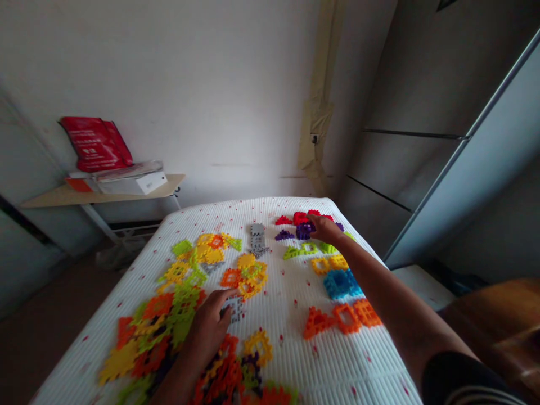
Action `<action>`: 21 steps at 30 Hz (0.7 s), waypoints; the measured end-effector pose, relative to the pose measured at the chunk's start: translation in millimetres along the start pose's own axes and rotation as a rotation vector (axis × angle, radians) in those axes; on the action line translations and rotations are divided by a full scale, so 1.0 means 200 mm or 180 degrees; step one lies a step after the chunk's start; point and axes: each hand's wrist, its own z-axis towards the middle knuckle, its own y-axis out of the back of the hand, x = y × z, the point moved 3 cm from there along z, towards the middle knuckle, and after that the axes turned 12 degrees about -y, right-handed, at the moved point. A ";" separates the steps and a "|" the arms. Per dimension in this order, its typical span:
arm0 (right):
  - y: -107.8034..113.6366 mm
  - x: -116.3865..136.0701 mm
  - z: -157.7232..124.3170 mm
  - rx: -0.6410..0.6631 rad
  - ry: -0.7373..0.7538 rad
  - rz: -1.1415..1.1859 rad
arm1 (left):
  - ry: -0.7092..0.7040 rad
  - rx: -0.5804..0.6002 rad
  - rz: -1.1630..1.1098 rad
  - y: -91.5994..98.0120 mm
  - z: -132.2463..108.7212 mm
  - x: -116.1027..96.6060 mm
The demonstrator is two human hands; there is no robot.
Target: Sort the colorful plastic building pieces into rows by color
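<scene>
My left hand [213, 318] is low over the left half of the table, thumb and index finger closed at the left edge of a grey square interlocking block [235, 308]. Toward the far right, my right hand [328, 229] has its fingers closed at a purple square interlocking block [304, 230]; part of its grip is hidden. Just behind the purple block are red blocks [300, 217]. A mixed pile of yellow, green and orange blocks [158, 305] spreads left of my left hand. Grey blocks [257, 239] form a column at the far middle.
Below my right forearm are groups of light green [309, 248], yellow [320, 265], blue [341, 284] and orange blocks [346, 318]. A white quilted cover [291, 360] lies over the table. A side table [63, 197] holds red bags [95, 143]. A cabinet [405, 152] stands right.
</scene>
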 end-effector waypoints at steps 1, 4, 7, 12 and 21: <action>0.00 -0.03 0.01 -0.0028 -0.0046 0.0008 | -0.0056 -0.0021 0.0059 0.00 0.00 0.00; 0.03 -0.14 0.06 -0.0133 -0.0222 0.0013 | -0.0192 -0.0118 0.0221 0.00 0.00 0.01; 0.08 -0.27 0.11 -0.0156 -0.0376 -0.0039 | -0.0236 -0.0186 0.0358 0.01 0.00 0.02; 0.10 -0.36 0.17 0.0101 -0.0354 -0.0169 | -0.0210 -0.0199 0.0429 0.00 -0.01 0.05; 0.00 -0.32 0.21 0.0577 -0.0277 -0.0347 | -0.0176 -0.0144 0.0431 0.02 0.00 0.02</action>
